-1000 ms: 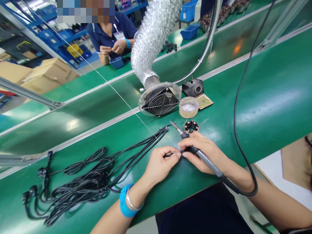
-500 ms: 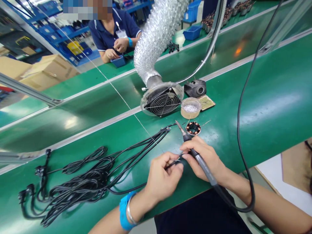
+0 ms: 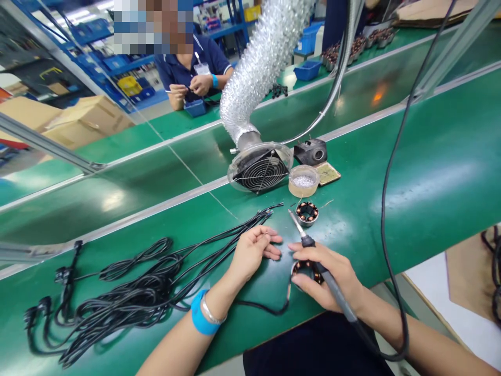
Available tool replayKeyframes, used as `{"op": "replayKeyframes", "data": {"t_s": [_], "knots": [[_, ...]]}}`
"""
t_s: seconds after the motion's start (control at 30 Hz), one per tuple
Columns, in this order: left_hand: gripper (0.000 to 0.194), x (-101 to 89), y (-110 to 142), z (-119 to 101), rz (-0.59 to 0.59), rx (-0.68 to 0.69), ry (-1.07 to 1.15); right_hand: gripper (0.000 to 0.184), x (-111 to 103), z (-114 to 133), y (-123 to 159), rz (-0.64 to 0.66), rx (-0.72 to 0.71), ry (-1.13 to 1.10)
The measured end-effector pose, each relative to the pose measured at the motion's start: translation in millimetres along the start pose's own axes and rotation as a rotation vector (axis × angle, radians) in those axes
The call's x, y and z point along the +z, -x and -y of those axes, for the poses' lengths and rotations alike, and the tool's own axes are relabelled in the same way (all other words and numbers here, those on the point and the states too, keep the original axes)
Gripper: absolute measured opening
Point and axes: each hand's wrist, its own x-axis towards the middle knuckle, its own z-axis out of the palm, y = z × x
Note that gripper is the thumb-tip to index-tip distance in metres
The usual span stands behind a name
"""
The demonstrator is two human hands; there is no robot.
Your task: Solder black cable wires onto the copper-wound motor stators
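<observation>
Since the earlier frame the left hand (image 3: 252, 250) has let go of the wire end it was pinching against the right hand (image 3: 326, 274) and moved a little to the left; its fingers (image 3: 270, 241) are now loosely spread and hold nothing, hovering just above the green bench (image 3: 430, 156) near the tips of the black cables. The right hand has drawn back toward the near edge of the bench and now cups a small copper-wound motor ring (image 3: 303, 270) under its palm.

The silver duct (image 3: 266, 62) hangs down from the top to the round fan guard (image 3: 260, 169) near the middle of the bench. The bundle of black cables (image 3: 129, 292) lies sprawled along the near left part of the bench, its free ends fanned toward the fan. One cable (image 3: 262, 307) curves from the bundle to the ring under the right hand.

The right hand's fingers are closed around the soldering iron (image 3: 319, 266), held like a pen, tip pointing away toward a second motor ring (image 3: 307, 212) lying just beyond it. Behind that ring sit a clear dish (image 3: 303, 180), a sponge pad (image 3: 327, 173) and a black holder (image 3: 311, 151). Across the far belt a co-worker's hands (image 3: 191, 89) are busy over a blue tray (image 3: 195, 107).
</observation>
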Motion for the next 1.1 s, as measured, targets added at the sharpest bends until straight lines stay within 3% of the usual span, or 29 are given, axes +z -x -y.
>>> {"op": "replayKeyframes", "data": {"t_s": [0.07,0.17,0.23,0.3,0.37,0.43,0.53,0.63,0.8,1.1], "knots": [[0.067,3.1,-1,3,0.039,-0.041,-0.037,0.032,-7,-7,-6,-0.074,-0.015,0.09],[0.078,6.0,1,4,0.092,-0.057,-0.162,0.041,-15,-29,-24,-0.225,0.05,0.413],[0.073,5.6,2,4,0.084,-0.013,-0.254,0.056,-14,-44,-36,-0.177,0.071,0.564],[0.067,3.7,3,3,0.056,0.049,-0.311,0.059,-9,-54,-45,-0.1,0.07,0.625],[0.062,1.3,2,3,0.027,0.099,-0.325,0.049,-5,-57,-48,-0.062,0.057,0.574],[0.058,-0.8,1,3,-0.013,0.117,-0.309,0.043,-5,-55,-49,0.007,0.006,0.378],[0.054,-2.4,-4,4,-0.059,0.109,-0.266,0.05,-13,-47,-46,0.241,-0.094,0.042],[0.053,-1.5,-10,4,-0.077,0.126,-0.277,0.06,-21,-41,-41,0.383,-0.079,0.003],[0.048,6.3,-8,-6,-0.078,0.194,-0.578,0.073,-13,-41,-31,0.275,-0.014,0.083],[0.017,9.2,25,-38,-0.091,0.14,-1.124,0.056,-1,-35,-29,0.193,-0.023,0.103]]}}
